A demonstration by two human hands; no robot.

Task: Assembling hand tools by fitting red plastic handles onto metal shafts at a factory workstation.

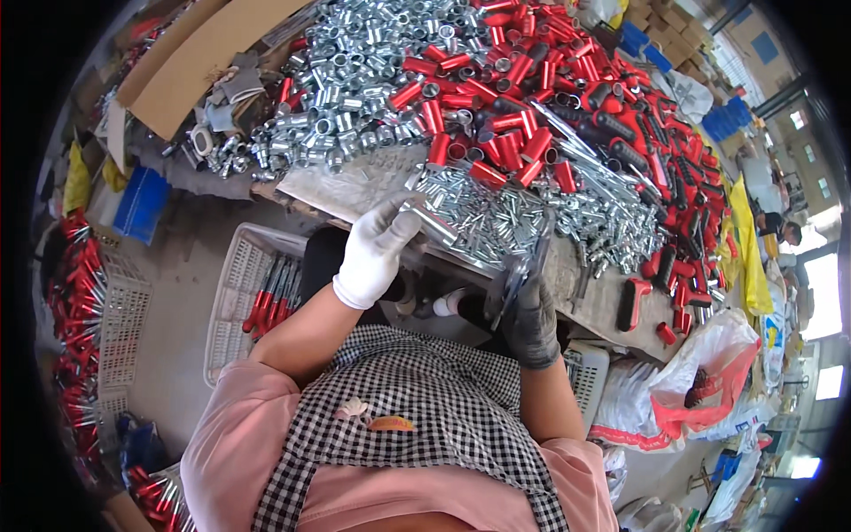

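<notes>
In a white glove, my left hand [375, 253] is closed round a short shiny metal tube [434, 225], which points toward the right over the table's front edge. My right hand [534, 324], in a dark grey glove, grips a dark flat metal tool [514, 282] held upright beside that edge; its exact kind is unclear. A gap separates the two hands. Just beyond them lies a heap of small metal pins [474, 208]. Behind it are red metal sleeves [510, 146] and a large pile of silver collars [346, 97].
Long metal rods [589, 164] and black-and-red handles [620, 129] cover the table's right side. A white crate [232, 266] with red-handled parts stands at lower left. Another white crate [124, 328] is beside more red parts. White-and-red sacks [660, 390] sit on the right. A cardboard sheet [199, 62] leans back left.
</notes>
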